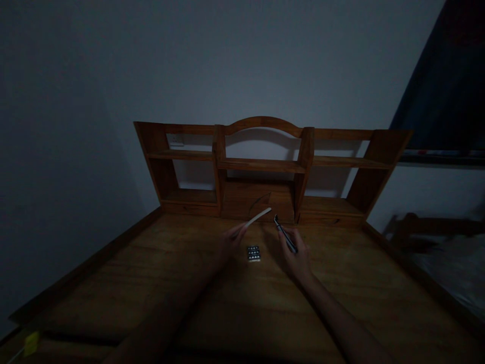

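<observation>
Both my hands are raised over a wooden desk (189,293) in dim light. My left hand (231,241) is closed on a thin pale strip (258,217) that points up and to the right. My right hand (293,255) is closed on a dark pen-like tool (285,235) whose tip points up and left, toward the strip's end. The two tips are close but apart. Between the hands, on the desk, lies a small dark flat block with rows of pale marks (253,253).
A wooden shelf unit (261,164) with several open compartments stands at the back of the desk against a pale wall. Something small and yellow (31,344) sits at the near left corner. A dark curtain (447,86) and blurred furniture (428,232) are at the right.
</observation>
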Tool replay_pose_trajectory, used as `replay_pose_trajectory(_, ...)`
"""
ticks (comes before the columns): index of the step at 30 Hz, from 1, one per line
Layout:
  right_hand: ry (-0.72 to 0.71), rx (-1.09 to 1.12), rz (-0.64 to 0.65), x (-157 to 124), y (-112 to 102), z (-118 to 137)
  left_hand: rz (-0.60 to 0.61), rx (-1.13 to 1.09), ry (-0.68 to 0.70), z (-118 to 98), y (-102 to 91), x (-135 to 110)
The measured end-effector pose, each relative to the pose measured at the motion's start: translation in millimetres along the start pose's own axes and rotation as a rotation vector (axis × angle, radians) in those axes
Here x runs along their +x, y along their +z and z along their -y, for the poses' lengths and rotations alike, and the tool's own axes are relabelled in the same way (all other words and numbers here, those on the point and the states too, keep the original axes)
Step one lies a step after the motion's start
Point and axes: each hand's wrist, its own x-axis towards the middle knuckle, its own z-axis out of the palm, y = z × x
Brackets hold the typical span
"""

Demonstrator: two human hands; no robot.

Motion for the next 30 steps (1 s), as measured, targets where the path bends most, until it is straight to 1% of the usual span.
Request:
replay_pose_trajectory(4, -0.016, 0.009, -0.017, 0.8, 0.4, 0.4, 0.117, 0.018, -0.008, -1.1, 1.9, -0.7)
replay_pose_trajectory(6, -0.019, 0.002, -0.029, 1.5, 0.0, 1.7, 0.105, 0.038, -0.036, -0.2, 2.1, 0.0)
replay_pose_trajectory(8, -0.02, -0.006, -0.026, 2.0, -0.7, 2.9, 0.055, 0.046, -0.048, 0.9, 0.5, 0.8)
replay_pose_trajectory(11, -0.025, -0.027, -0.025, 1.7, -1.3, 3.5, 0.018, 0.038, -0.018, -0.2, -2.8, 0.2)
replay_pose_trajectory(14, -0.025, -0.031, -0.017, 0.6, -0.9, 2.7, 0.051, 0.027, 0.018, -3.4, -1.5, -2.3)
replay_pose_trajectory(17, -0.005, -0.015, -0.008, -0.3, -0.7, 2.0, 0.098, 0.049, 0.017, -2.9, 3.1, -2.6)
replay_pose_trajectory(20, -0.012, -0.013, -0.015, 0.1, -1.5, 3.0, 0.053, 0.09, -0.011, 1.3, 4.3, 0.0)
replay_pose_trajectory(23, -0.02, -0.021, -0.023, 1.1, -2.1, 5.2, -0.006, 0.075, -0.026, 2.9, 1.8, 1.4)
replay_pose_trajectory(25, -0.028, -0.028, -0.027, 1.5, -1.9, 6.3, 0.025, 0.049, -0.004, 1.2, 1.1, 0.0)
replay_pose_trajectory(28, -0.035, -0.025, -0.034, 1.8, -1.1, 6.2, 0.103, 0.062, 0.029, -2.0, 3.4, -3.0)
replay_pose_trajectory(30, -0.028, -0.017, -0.037, 1.9, -1.0, 5.4, 0.106, 0.1, 0.026, -1.9, 5.5, -3.4)
